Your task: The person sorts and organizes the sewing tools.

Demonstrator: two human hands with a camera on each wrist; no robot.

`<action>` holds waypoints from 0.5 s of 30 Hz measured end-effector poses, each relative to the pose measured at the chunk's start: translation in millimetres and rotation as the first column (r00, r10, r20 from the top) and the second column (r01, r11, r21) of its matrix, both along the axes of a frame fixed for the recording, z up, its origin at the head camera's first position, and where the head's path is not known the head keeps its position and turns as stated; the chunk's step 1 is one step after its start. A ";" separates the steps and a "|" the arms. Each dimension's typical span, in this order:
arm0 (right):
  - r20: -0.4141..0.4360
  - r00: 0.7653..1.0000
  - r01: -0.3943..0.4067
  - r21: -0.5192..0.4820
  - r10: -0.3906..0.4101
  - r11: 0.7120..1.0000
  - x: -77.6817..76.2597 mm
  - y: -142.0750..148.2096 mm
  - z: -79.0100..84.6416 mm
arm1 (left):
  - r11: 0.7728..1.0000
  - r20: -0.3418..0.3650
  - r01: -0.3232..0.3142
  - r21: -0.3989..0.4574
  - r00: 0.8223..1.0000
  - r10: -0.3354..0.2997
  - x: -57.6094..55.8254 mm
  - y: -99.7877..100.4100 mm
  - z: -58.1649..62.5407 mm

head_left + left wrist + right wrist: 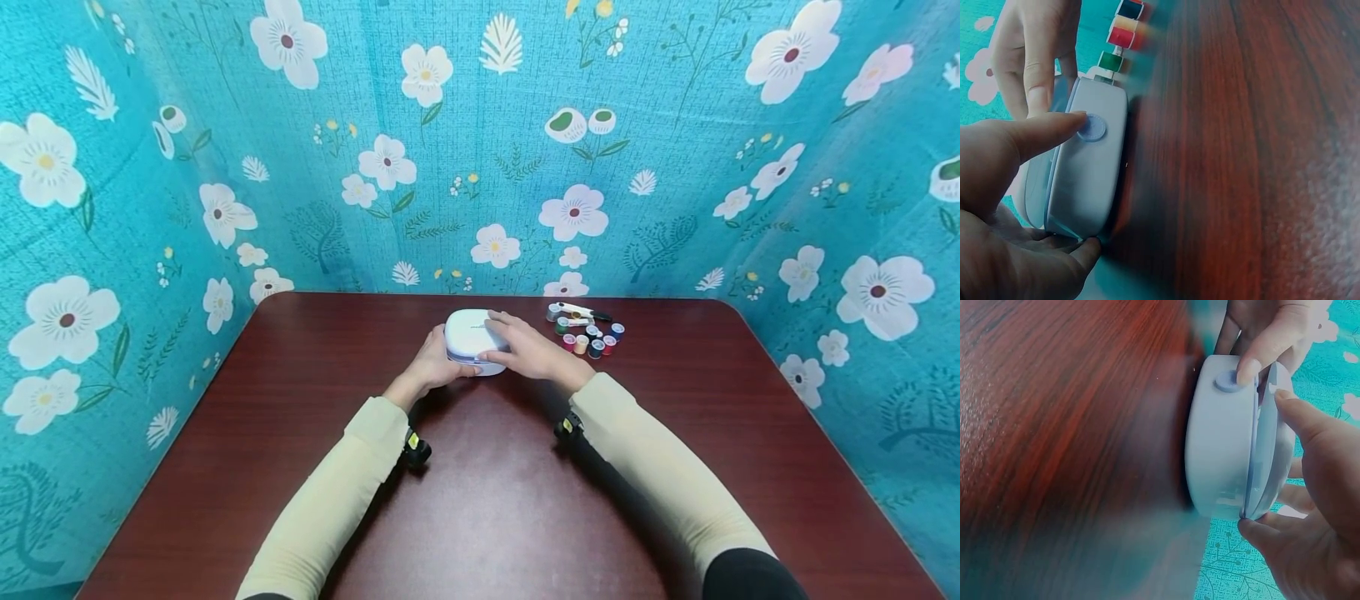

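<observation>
Box: a pale, rounded box (480, 367) is sitting on the tabletop (480, 500), near its far edge and around the middle of its width, with both hands closing around it.
Left hand: the left hand (433, 360) is gripping the box's left end, its thumb reaching across the front and touching the round button (1092, 127).
Right hand: the right hand (528, 348) is holding the lid (468, 327), its thumb pressing near the front edge and its other fingers spreading over the top.
Lid gap: the lid is standing slightly apart from the base along the front, as the right wrist view is showing.
Spools: a cluster of small thread spools (596, 348) in several colours is lying to the right of the box, beyond the right hand.
Pen: a black-and-white pen-like tool (596, 314) is lying at the far side of the spools.
In the way: the right hand is covering part of the lid from above and coming between the box and the spools.
Backdrop: a turquoise flowered curtain (450, 192) is hanging behind the tabletop.
</observation>
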State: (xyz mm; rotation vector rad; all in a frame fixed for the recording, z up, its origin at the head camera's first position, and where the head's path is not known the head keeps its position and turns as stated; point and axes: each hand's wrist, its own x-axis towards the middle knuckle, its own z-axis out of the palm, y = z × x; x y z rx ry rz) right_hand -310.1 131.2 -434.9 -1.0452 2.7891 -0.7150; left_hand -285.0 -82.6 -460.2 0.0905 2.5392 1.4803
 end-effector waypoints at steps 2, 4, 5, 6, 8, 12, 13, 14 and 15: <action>0.003 1.000 -0.001 0.013 0.001 1.000 -0.6 0.1 -0.4 | 1.000 0.000 0.001 -0.005 1.000 -0.001 0.1 -0.3 -0.5; 0.008 1.000 -0.004 0.015 0.003 1.000 -1.0 0.5 -1.0 | 1.000 -0.001 0.005 -0.011 1.000 -0.005 0.1 -0.3 -0.8; 0.007 1.000 -0.006 0.013 0.006 1.000 -1.2 0.9 -1.2 | 1.000 -0.003 0.007 -0.013 1.000 -0.007 0.1 -0.3 -0.7; 0.008 1.000 -0.009 0.008 0.009 1.000 -1.5 1.2 -1.3 | 1.000 -0.007 0.010 -0.018 1.000 -0.010 0.0 -0.4 -0.7; 0.012 1.000 -0.014 -0.005 0.014 1.000 -1.6 2.0 -0.5 | 1.000 -0.019 0.015 -0.027 1.000 -0.016 -0.1 -0.6 -0.5; 0.027 0.999 -0.019 -0.025 0.019 1.000 -1.6 3.6 1.5 | 0.999 -0.036 0.022 -0.048 0.999 -0.024 0.5 -1.8 -0.4; 0.030 0.999 -0.019 -0.028 0.019 0.999 -1.4 4.0 1.9 | 0.998 -0.036 0.024 -0.050 0.999 -0.026 0.8 -2.1 -0.6; 0.034 0.999 -0.018 -0.029 0.019 0.999 -1.2 4.5 1.8 | 0.998 -0.035 0.026 -0.055 0.999 -0.028 1.0 -2.4 -1.2; 0.037 0.999 -0.017 -0.031 0.018 0.999 -1.0 4.7 1.6 | 0.998 -0.034 0.028 -0.056 0.999 -0.030 1.2 -2.7 -2.0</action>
